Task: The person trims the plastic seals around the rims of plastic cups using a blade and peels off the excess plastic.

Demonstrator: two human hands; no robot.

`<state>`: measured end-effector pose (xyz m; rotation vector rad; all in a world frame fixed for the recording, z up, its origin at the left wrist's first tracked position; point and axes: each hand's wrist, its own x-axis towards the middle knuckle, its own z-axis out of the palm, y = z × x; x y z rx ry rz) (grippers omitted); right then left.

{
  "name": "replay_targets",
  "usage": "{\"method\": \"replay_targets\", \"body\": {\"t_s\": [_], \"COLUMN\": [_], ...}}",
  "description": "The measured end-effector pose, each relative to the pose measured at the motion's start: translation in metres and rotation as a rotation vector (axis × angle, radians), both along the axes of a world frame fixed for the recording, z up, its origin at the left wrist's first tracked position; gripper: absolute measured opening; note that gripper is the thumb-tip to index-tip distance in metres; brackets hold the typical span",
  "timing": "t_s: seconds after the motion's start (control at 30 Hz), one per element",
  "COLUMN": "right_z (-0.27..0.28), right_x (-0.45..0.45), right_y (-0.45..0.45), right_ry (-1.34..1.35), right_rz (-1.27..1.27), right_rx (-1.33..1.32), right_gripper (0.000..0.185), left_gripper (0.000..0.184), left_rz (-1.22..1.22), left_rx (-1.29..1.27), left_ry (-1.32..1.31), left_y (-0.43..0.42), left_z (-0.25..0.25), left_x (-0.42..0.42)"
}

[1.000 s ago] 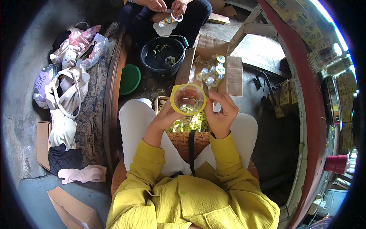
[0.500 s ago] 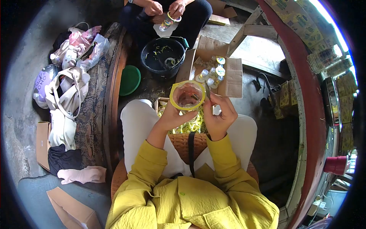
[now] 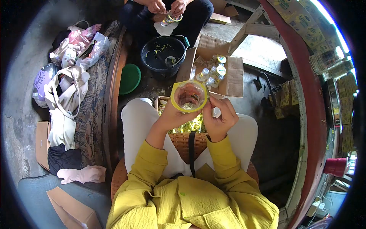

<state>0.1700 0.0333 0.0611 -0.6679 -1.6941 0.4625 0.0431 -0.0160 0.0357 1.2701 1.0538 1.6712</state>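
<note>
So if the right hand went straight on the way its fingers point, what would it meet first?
Most likely the yellow rim of the clear cup, just ahead of the right hand; whether the fingers already touch it, I can't tell.

The cup (image 3: 190, 97) you held looked like clear, smooth, shiny plastic, ringed by a glossy plastic rim (image 3: 173, 100), and the thin blade (image 3: 208, 91) against it seemed dull, dark metal. Your shirt (image 3: 198, 198) was matt, creased cloth; your trousers (image 3: 136, 118) were smoother, equally matt cloth. You sat behind rough woven wicker (image 3: 181, 144) crossed by a matt black strap (image 3: 191, 152). You also faced a smooth plastic bucket (image 3: 146, 63), a smooth green plastic disc (image 3: 130, 79), matt cardboard (image 3: 235, 76), smooth, varnished-looking wood (image 3: 117, 72) and a rough, concrete-like floor (image 3: 23, 126).
</note>
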Motion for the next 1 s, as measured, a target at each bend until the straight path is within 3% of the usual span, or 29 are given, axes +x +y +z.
{"method": "replay_targets", "body": {"t_s": [0.17, 0.27, 0.5, 1.0], "right_z": [0.005, 0.007, 0.009, 0.009], "right_x": [0.006, 0.007, 0.007, 0.008], "right_y": [0.005, 0.004, 0.005, 0.007], "right_ry": [0.004, 0.011, -0.003, -0.025], "right_rz": [0.097, 0.151, 0.216, 0.207], "right_rx": [-0.069, -0.096, -0.1, -0.137], "right_gripper": [0.019, 0.019, 0.02, 0.022], "left_gripper": [0.061, 0.062, 0.067, 0.07], "left_rz": [-0.041, -0.089, -0.117, -0.144], "left_rx": [0.059, -0.061, -0.066, -0.077], "left_ry": [0.013, -0.013, 0.065, 0.035], "left_y": [-0.003, -0.008, -0.011, -0.011], "left_z": [0.003, 0.006, 0.001, 0.001], "left_x": [0.002, -0.003, -0.01, -0.01]}}
